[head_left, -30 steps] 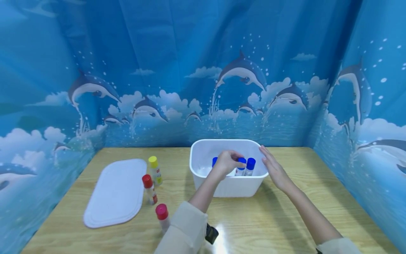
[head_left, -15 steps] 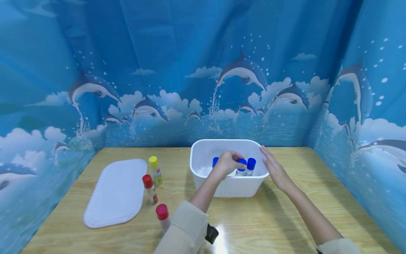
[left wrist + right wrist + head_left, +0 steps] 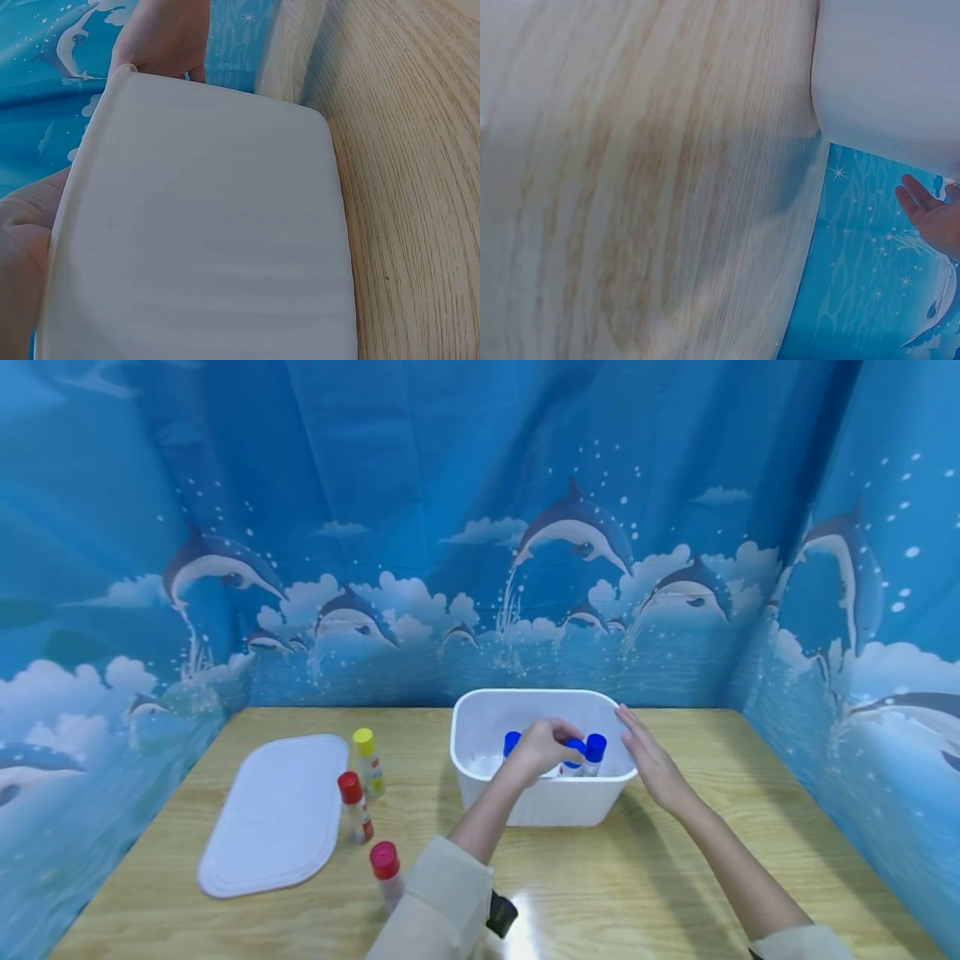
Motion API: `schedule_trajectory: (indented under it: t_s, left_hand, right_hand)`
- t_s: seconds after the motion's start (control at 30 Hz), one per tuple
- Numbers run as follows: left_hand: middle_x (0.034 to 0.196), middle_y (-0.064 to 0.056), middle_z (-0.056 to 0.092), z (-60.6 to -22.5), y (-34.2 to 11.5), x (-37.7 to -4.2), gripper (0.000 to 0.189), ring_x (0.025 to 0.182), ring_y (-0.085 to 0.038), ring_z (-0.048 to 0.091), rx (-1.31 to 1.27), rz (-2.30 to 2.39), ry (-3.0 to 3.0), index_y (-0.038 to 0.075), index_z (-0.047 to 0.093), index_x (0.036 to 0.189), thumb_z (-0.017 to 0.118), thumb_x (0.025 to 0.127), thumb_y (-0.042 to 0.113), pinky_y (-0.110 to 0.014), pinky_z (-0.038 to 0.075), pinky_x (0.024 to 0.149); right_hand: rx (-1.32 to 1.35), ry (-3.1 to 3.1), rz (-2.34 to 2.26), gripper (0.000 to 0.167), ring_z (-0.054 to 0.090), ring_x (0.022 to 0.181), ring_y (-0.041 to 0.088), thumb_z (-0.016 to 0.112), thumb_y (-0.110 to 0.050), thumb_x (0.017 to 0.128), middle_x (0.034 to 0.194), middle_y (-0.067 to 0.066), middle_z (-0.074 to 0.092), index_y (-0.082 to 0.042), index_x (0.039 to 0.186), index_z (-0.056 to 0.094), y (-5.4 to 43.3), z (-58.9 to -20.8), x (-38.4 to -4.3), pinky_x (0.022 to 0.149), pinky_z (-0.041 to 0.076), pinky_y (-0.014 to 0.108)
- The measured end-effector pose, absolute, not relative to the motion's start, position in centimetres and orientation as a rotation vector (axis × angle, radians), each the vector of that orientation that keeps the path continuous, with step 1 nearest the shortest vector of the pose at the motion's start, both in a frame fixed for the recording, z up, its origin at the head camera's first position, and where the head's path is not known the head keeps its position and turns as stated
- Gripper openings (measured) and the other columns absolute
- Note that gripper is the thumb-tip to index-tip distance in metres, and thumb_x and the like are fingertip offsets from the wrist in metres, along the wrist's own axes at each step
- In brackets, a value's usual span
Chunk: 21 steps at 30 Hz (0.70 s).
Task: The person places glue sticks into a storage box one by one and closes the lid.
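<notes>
A white plastic bin (image 3: pixel 558 802) stands on the table with several blue-capped glue sticks inside. My left hand (image 3: pixel 536 750) reaches over its front rim and pinches the blue cap of one glue stick (image 3: pixel 575 746) between thumb and fingers. Just right of that one is another blue-capped glue stick (image 3: pixel 595 750); a third blue cap (image 3: pixel 512 742) shows left of the hand, partly hidden by it. My right hand (image 3: pixel 652 767) rests against the bin's right rim with fingers straight. In the left wrist view the bin's wall (image 3: pixel 217 202) hides what the left fingers hold.
Left on the wooden table (image 3: pixel 300 927) lies a white lid (image 3: pixel 277 814). Beside it stand a yellow-capped glue stick (image 3: pixel 369 764) and a red-capped one (image 3: pixel 355 806). Another red-capped glue stick (image 3: pixel 386 864) is nearer, partly behind the left sleeve. A dolphin-print curtain (image 3: pixel 480 527) encloses the table.
The blue-capped glue stick in my left hand has sunk slightly lower and tilted a little in the bin. My right hand keeps its place on the rim.
</notes>
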<state>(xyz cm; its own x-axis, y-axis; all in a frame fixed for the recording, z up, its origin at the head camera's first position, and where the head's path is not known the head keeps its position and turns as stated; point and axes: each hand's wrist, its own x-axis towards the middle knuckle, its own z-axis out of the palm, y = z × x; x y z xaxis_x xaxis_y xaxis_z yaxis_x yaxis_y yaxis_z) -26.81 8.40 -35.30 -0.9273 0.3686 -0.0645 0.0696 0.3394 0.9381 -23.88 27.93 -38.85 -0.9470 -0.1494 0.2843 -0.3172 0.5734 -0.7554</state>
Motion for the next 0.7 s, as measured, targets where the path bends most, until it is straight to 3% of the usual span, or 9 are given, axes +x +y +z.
schedule_trajectory:
  t_s: [0.3,0.7]
  left_hand:
    - [0.098,-0.005,0.064,-35.28,8.54,-26.86,0.027,0.08,-0.012,0.057,0.421,1.604,2.345,0.006,0.067,0.1,0.075,0.074,0.003,-0.025,0.051,0.064]
    - [0.098,-0.002,0.065,-34.97,8.1,-27.16,0.023,0.096,-0.016,0.059,0.451,1.801,2.407,0.009,0.067,0.102,0.072,0.08,0.01,-0.025,0.047,0.083]
  right_hand:
    - [0.377,-2.632,1.312,0.048,0.007,0.134,0.04,0.029,-0.023,0.102,0.15,0.018,0.011,-0.002,0.144,0.022,27.9,-38.7,-23.77,0.1,0.01,0.064]
    - [0.4,-2.599,1.314,0.047,0.009,0.133,0.041,0.03,-0.022,0.101,0.149,0.02,0.013,0.001,0.143,0.024,27.99,-38.95,-23.88,0.101,0.009,0.063]
